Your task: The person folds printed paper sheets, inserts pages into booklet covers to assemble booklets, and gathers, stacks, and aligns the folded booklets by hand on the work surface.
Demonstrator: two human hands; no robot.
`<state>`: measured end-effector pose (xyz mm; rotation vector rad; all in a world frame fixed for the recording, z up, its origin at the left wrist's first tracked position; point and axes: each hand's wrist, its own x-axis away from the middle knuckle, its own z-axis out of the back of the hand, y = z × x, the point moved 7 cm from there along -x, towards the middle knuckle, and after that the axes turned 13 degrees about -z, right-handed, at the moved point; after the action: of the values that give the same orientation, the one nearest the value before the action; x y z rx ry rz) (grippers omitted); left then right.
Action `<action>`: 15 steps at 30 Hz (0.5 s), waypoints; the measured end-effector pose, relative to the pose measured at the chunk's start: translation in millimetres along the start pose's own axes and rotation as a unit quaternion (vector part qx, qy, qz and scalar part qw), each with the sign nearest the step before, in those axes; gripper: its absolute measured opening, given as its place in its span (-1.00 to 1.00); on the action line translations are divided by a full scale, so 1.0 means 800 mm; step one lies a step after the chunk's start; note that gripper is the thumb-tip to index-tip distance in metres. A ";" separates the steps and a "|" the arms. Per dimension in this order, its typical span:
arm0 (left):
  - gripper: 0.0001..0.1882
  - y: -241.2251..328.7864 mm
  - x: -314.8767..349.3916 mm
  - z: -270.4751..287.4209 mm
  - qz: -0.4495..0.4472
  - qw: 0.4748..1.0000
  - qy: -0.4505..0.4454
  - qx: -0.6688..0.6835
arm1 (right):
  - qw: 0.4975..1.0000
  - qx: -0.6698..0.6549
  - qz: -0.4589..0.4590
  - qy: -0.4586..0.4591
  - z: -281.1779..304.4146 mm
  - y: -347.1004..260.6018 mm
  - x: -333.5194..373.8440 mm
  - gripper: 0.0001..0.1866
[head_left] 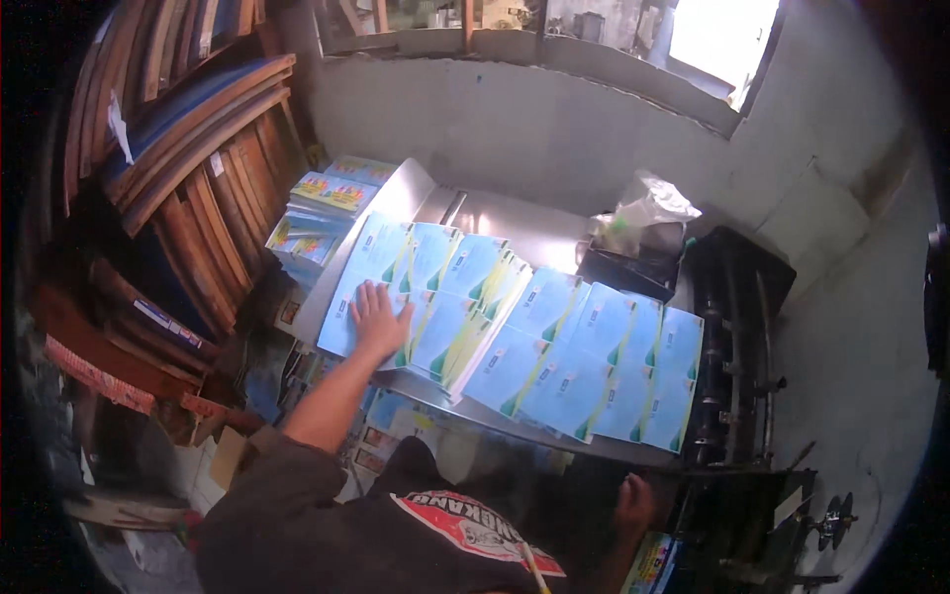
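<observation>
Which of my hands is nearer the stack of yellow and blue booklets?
Left. Your left hand rests on the blue sheets, just your side of the booklet stack; your right hand is farther off, low at the right, away from the sheets.

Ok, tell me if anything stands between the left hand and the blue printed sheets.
Nothing visible does: the left hand rests directly on the blue printed sheets, toward their left end.

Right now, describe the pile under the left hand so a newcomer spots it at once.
Start at the metal table below the window. Two groups of blue printed sheets lie on it; take the left pile, nearer the yellow-and-blue stacks. Unlike the right group, it has the left hand spread flat on it.
</observation>
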<state>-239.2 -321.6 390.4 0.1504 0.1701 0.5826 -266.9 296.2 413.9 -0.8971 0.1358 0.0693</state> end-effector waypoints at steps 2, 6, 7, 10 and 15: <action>-0.04 0.036 0.007 -0.007 -0.006 0.999 -0.018 0.034 | 0.999 0.020 -0.038 -0.009 0.005 -0.001 -0.002 -0.81; -0.05 0.121 0.018 -0.011 -0.026 0.999 0.014 0.040 | 0.998 0.018 -0.056 -0.025 0.002 -0.024 -0.012 -0.83; -0.08 0.149 0.020 -0.004 -0.054 0.998 0.006 0.028 | 0.999 0.006 -0.048 -0.011 0.000 -0.032 -0.015 -0.82; -0.15 0.187 0.017 0.026 -0.102 0.993 -0.005 0.052 | 1.000 -0.007 -0.022 -0.002 -0.010 -0.071 -0.028 -0.81; -0.14 0.039 -0.034 0.106 0.089 0.971 0.053 0.215 | 1.000 0.010 -0.002 0.000 -0.017 -0.115 -0.034 -0.88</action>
<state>-261.1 -319.2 482.0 0.5603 0.3888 0.7276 -284.0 228.5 480.9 -0.8783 0.1343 0.0640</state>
